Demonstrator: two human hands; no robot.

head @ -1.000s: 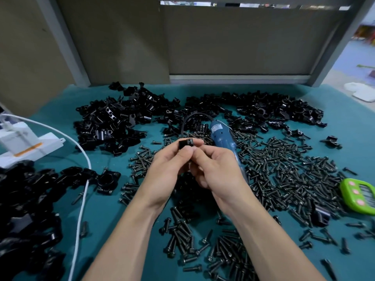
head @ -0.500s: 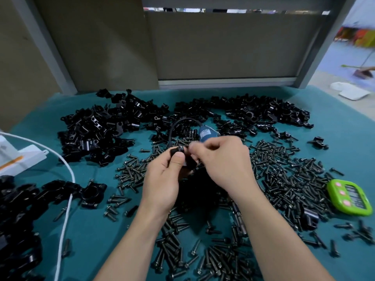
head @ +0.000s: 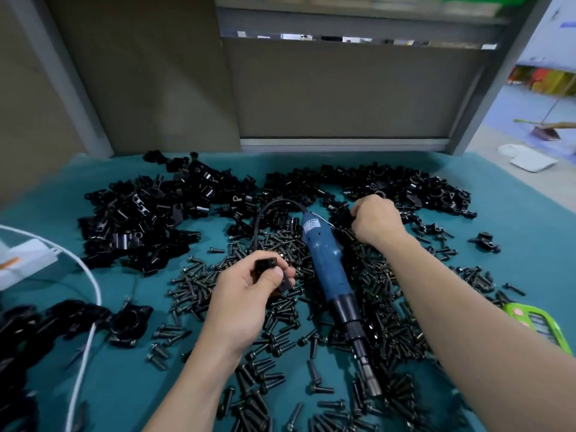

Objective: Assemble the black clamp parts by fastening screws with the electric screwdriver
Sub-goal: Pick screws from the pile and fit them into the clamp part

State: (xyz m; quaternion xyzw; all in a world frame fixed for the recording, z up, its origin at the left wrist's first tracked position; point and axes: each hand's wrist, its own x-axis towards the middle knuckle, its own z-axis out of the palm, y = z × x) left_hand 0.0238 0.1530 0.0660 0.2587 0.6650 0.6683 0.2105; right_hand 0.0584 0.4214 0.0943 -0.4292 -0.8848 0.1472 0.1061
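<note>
the step in hand looks like gathering parts, not fastening. the left hand (head: 246,294) holds a small black clamp part (head: 265,265) up over the loose screws (head: 199,279), its grip pinching the piece between thumb and curled fingers. the right hand (head: 375,221) is stretched out to the far pile of clamp parts (head: 405,190) at the back right of the worktop (head: 514,219), fingers curled down into the heap; whether that grip has closed on a piece or is only feeling among them cannot be told, since the fingertips are buried in black parts.

the electric screwdriver (head: 330,275) lies untouched on the bed of screws between the two forearms, blue body toward the far side, bit end toward the person, its black cord looping off behind it. a second heap of clamp parts (head: 146,219) sits at the back left, and what look like larger dark pieces (head: 127,319) lie near the left edge beside a white cable (head: 90,275).

judging from this, the next move calls for drawing a mating piece out of the right pile, bringing it to the part in the left hand, lining up the holes, then picking a screw and taking up the driver. the pile is tangled, so one piece may drag others along.
</note>
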